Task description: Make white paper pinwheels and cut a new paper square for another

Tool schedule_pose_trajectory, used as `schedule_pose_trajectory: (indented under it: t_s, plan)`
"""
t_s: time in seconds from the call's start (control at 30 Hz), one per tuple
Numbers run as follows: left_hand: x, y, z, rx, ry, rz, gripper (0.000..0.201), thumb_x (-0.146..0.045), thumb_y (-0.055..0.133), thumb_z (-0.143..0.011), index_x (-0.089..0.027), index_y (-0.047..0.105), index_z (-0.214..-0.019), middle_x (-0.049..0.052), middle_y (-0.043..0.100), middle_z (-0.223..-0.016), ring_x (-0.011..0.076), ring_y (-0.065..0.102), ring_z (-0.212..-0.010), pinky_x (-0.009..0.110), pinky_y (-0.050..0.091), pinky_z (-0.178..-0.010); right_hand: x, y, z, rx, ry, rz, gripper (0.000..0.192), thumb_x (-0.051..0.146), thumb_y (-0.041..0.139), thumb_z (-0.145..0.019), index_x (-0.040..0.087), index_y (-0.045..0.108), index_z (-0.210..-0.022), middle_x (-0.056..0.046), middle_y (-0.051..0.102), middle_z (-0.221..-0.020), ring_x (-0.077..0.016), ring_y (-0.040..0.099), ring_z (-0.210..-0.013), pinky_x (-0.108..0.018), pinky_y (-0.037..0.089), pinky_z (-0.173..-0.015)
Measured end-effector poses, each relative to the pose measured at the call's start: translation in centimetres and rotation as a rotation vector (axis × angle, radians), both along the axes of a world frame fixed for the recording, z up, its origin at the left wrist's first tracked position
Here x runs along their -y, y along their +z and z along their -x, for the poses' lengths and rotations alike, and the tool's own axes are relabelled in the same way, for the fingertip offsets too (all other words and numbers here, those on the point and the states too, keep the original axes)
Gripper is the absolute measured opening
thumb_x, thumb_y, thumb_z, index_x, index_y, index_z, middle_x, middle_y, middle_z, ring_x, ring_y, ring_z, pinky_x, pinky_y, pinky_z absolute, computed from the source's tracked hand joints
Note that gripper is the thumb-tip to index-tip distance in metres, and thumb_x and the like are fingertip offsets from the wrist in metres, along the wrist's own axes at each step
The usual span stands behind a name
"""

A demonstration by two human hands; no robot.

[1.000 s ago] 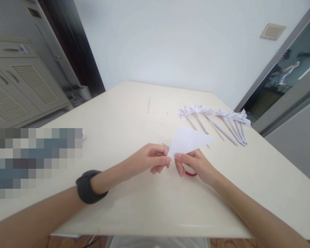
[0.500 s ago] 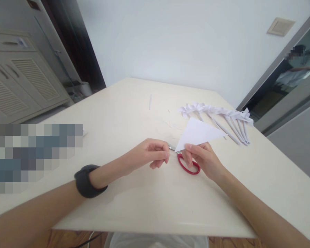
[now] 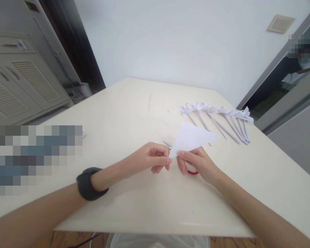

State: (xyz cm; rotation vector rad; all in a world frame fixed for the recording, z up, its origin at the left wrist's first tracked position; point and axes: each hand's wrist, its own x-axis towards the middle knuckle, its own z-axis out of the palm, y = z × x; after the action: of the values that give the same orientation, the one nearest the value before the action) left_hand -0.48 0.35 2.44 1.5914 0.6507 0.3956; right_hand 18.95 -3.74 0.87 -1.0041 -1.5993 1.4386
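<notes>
A white paper triangle [image 3: 192, 137] is held up over the table between both hands. My right hand [image 3: 196, 162] pinches its lower edge, thumb on top. At the sheet's lower left corner, my left hand [image 3: 157, 158] has thumb and forefinger closed on the tip. Beneath the paper and right hand lie scissors [image 3: 192, 172] with a red handle; most of them is covered, and the blade tips show beside the left fingers. Rolled white paper flowers with long stems [image 3: 217, 110] lie in a row just beyond the triangle.
The cream table [image 3: 113, 113] stands against a white wall. A thin paper stick [image 3: 150, 102] and small scraps lie toward the back. Below the front edge is a bin with a white liner [image 3: 157, 240]. Another person is visible through the opening at right.
My right hand has brought the paper triangle left and slightly down. My left fingers, apart from it before, now grip its corner. The paper and hand now cover more of the scissors.
</notes>
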Motion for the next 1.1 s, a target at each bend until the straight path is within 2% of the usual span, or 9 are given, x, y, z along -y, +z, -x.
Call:
schedule_pose_trajectory:
  t_s: [0.23, 0.4, 0.53, 0.77, 0.93, 1.1]
  plan:
    - [-0.38, 0.20, 0.30, -0.015, -0.041, 0.039, 0.023, -0.025, 0.054, -0.082, -0.012, 0.055, -0.063, -0.004, 0.049, -0.049, 0.0063, 0.044, -0.047, 0.019, 0.033, -0.049, -0.10, 0.37, -0.23, -0.104, -0.022, -0.033, 0.043, 0.028, 0.045, -0.089, 0.013, 0.057, -0.050, -0.001, 0.055, -0.049, -0.0095, 0.046, -0.050, -0.024, 0.037, -0.056]
    - [-0.39, -0.46, 0.26, 0.016, -0.170, 0.049, 0.019, -0.027, 0.051, -0.083, -0.012, 0.061, -0.076, -0.001, 0.056, -0.056, 0.0080, 0.048, -0.049, 0.020, 0.038, -0.049, -0.18, -0.03, -0.17, -0.048, 0.008, -0.040, 0.043, 0.030, 0.046, -0.088, 0.014, 0.056, -0.050, -0.001, 0.055, -0.049, -0.0096, 0.047, -0.051, -0.024, 0.038, -0.058]
    - [-0.21, -0.54, 0.25, 0.033, -0.114, 0.039, 0.027, -0.028, 0.049, -0.085, -0.011, 0.064, -0.071, -0.001, 0.055, -0.055, 0.0067, 0.047, -0.048, 0.020, 0.037, -0.050, 0.01, -0.22, -0.09, 0.009, 0.023, -0.019, 0.044, 0.036, 0.046, -0.088, 0.015, 0.057, -0.051, -0.002, 0.057, -0.052, -0.0118, 0.052, -0.056, -0.027, 0.040, -0.064]
    - [-0.34, -0.31, 0.46, 0.047, -0.090, 0.058, 0.028, -0.027, 0.052, -0.084, -0.010, 0.065, -0.067, 0.000, 0.054, -0.053, 0.0067, 0.047, -0.049, 0.020, 0.036, -0.051, 0.17, 0.14, -0.03, 0.052, -0.007, -0.009, 0.045, 0.036, 0.046, -0.088, 0.015, 0.057, -0.051, 0.000, 0.056, -0.050, -0.0087, 0.047, -0.051, -0.023, 0.038, -0.059]
    - [-0.36, -0.55, 0.46, 0.068, -0.109, 0.083, 0.028, -0.027, 0.048, -0.086, -0.010, 0.066, -0.073, 0.000, 0.055, -0.058, 0.0069, 0.047, -0.048, 0.021, 0.036, -0.051, 0.06, 0.13, -0.09, 0.048, -0.009, 0.000, 0.044, 0.037, 0.047, -0.087, 0.015, 0.056, -0.050, 0.000, 0.056, -0.051, -0.0099, 0.049, -0.053, -0.025, 0.039, -0.063]
    - [-0.38, -0.23, 0.46, 0.066, -0.182, 0.104, 0.029, -0.027, 0.044, -0.088, -0.010, 0.066, -0.079, 0.001, 0.057, -0.062, 0.0076, 0.050, -0.050, 0.022, 0.038, -0.052, 0.00, 0.13, -0.24, 0.052, -0.019, 0.010, 0.045, 0.038, 0.047, -0.087, 0.015, 0.056, -0.050, -0.001, 0.056, -0.051, -0.0103, 0.049, -0.053, -0.025, 0.039, -0.063]
